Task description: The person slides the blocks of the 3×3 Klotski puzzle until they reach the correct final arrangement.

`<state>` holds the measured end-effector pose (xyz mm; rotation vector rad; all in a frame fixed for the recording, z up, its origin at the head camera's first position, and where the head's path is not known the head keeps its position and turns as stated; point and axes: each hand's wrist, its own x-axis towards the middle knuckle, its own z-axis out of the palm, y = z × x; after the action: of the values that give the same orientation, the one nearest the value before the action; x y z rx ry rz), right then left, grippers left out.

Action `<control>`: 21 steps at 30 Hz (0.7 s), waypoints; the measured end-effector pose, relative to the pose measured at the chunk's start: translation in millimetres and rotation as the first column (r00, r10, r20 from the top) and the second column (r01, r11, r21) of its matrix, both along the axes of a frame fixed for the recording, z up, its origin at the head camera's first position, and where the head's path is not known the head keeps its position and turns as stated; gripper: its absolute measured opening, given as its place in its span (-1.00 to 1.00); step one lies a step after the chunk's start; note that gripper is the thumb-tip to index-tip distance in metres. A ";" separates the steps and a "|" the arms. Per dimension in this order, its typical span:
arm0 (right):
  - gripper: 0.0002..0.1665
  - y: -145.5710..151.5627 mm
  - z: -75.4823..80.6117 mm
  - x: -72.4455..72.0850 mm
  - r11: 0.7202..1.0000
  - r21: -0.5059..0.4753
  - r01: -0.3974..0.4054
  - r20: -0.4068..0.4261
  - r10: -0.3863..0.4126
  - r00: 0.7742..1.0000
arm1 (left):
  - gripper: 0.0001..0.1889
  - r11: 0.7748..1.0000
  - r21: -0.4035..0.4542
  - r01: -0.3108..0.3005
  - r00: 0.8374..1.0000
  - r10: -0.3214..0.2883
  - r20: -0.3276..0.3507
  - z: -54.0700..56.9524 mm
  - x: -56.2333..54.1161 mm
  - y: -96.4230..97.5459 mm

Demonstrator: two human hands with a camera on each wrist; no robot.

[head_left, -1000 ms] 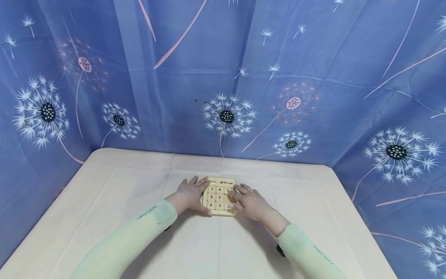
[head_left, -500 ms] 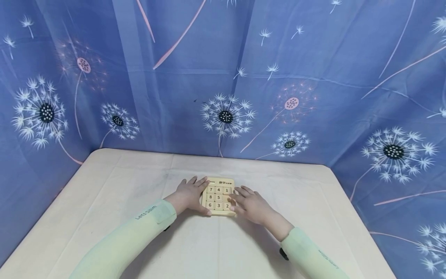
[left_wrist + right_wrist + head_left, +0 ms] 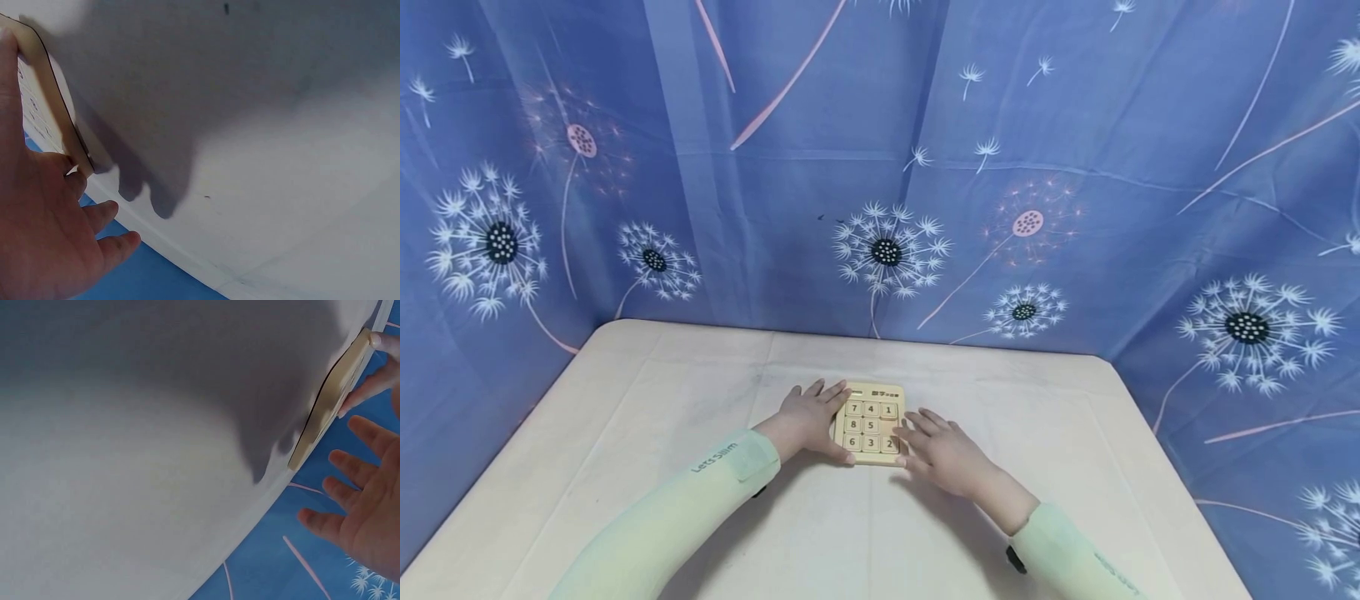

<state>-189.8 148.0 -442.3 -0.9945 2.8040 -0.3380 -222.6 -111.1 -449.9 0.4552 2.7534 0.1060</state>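
A pale yellow number slide puzzle [image 3: 871, 425] lies flat on the table, its tiles reading 7 4 1, 8 5 and 6 3 2. The slot at the right of its middle row shows no tile. My left hand [image 3: 808, 421] grips its left side, thumb at the near corner and a finger on the far corner. Along the right side hovers my right hand [image 3: 951, 458], fingers loosely extended and spread, thumb by the near right corner. Whether that thumb touches the frame, I cannot tell. Only the puzzle's side edge [image 3: 331, 394] appears in the right wrist view.
The table [image 3: 760, 533] has a light, creased cover. A blue curtain [image 3: 775, 233] with dandelion prints hangs behind it and on both sides. Pale green sleeves [image 3: 677, 508] cover both forearms.
My right hand has drawn back slightly to the right and toward me, off the tiles, so the 2 tile shows fully. The left hand stays in place.
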 end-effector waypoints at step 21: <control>-0.33 4.8 -6.7 16.7 1.000 0.015 -0.018 0.005 0.018 1.000 | 0.23 1.000 -0.001 0.001 1.000 -0.001 -0.003 -0.3 -0.3 0.0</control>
<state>-173.1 152.8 -449.0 -1.0138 2.7872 -0.3163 -222.9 -111.1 -450.2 0.4574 2.7561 0.1040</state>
